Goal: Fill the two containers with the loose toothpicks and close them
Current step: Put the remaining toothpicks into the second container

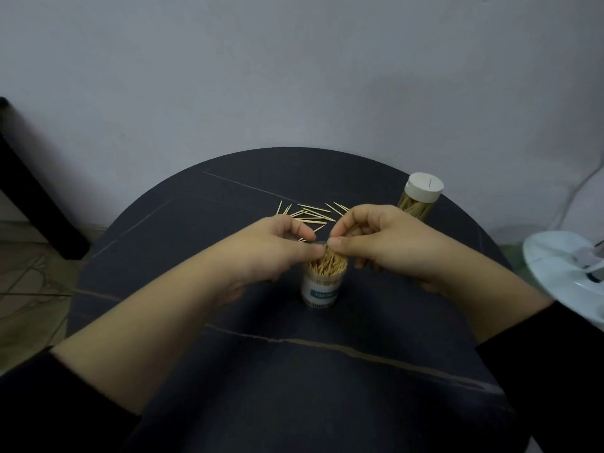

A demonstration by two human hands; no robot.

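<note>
Pinching a small bundle of toothpicks [327,253] between thumbs and fingertips, my right hand [385,243] and my left hand [271,250] meet, fingers curled, right over the mouth of the open container [322,286]. The bundle's lower ends seem to sit among the sticks standing inside.

To do this well, I judge I should hold the bundle upright, line it up with the sticks below and let it slide into a gap rather than press. Forced, the thin points could jam crosswise, splinter or tip the light tub.

The container stands upright at the middle of the dark round table [294,371]. It is a clear tub with a white and teal label, packed nearly full of pale wooden sticks, with no lid on it.

Just beyond my hands lie the loose toothpicks [310,214], scattered flat at crossing angles. Farther back on the right stands the closed container [415,207], its white lid [424,187] on. I reckon that one is done, and this one lacks the last sticks and its cap.
</note>
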